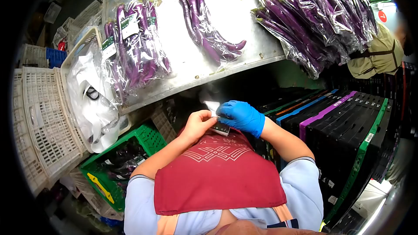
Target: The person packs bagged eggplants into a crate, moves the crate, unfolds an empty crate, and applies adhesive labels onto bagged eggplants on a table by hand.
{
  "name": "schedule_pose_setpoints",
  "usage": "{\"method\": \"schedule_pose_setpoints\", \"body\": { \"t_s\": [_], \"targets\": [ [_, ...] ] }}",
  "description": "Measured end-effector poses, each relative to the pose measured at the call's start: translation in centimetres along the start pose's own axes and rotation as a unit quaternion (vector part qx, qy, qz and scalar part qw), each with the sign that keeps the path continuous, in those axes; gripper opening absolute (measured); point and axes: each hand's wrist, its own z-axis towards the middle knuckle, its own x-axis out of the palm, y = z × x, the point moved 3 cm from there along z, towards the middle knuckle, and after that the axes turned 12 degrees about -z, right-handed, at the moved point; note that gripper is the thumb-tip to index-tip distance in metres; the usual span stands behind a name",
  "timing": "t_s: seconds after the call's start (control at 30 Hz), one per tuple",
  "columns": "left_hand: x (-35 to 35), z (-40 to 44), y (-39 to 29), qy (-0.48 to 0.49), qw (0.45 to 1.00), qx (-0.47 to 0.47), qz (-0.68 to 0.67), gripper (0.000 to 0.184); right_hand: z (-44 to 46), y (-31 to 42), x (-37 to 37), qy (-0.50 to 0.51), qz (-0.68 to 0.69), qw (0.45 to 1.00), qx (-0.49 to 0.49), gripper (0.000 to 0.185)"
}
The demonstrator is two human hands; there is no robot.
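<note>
My bare left hand (199,125) and my blue-gloved right hand (243,117) meet in front of the red apron (220,174), below the table edge. Their fingertips pinch a small label (212,106), partly white, with a dark printed part hanging under the fingers. On the metal table (174,26) ahead lies a bag of several long purple eggplants (201,24) in clear wrap, with no label visible on it. To its left are more bagged eggplants (138,39), some carrying green and white labels.
A large pile of bagged eggplants (311,17) covers the table's right end. Stacked black crates (335,126) stand at right. At left are a white basket with white strips (93,100), a green crate (146,141) and stacked white crates (45,113). Another person's sleeve (379,54) shows at far right.
</note>
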Motion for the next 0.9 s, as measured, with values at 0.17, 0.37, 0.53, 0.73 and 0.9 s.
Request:
{"method": "schedule_pose_setpoints", "body": {
  "t_s": [0.17,0.37,0.53,0.73,0.9],
  "targets": [
    [0.9,-0.9,-0.5,0.017,1.0,0.002,0.005,0.014,0.4,-0.6,1.0,0.089,-0.018,0.996,-0.007,0.017],
    [0.1,-1.2,-0.6,-0.014,1.0,0.011,-0.02,0.017,1.2,0.0,0.4,0.07,0.045,0.996,0.003,0.018],
    [0.2,-1.4,-1.4,-0.036,0.999,0.01,0.033,0.016,2.1,-0.7,0.3,0.121,0.058,0.991,0.008,0.019],
    [0.2,-1.8,-2.1,-0.046,0.999,-0.015,0.01,0.019,4.2,-6.3,-2.6,0.043,0.382,0.897,0.218,0.017],
    [0.0,-1.1,-1.3,-0.031,0.999,-0.035,-0.013,0.02,11.8,-10.0,-11.3,0.041,0.337,0.917,0.208,0.021]
  ]
}}
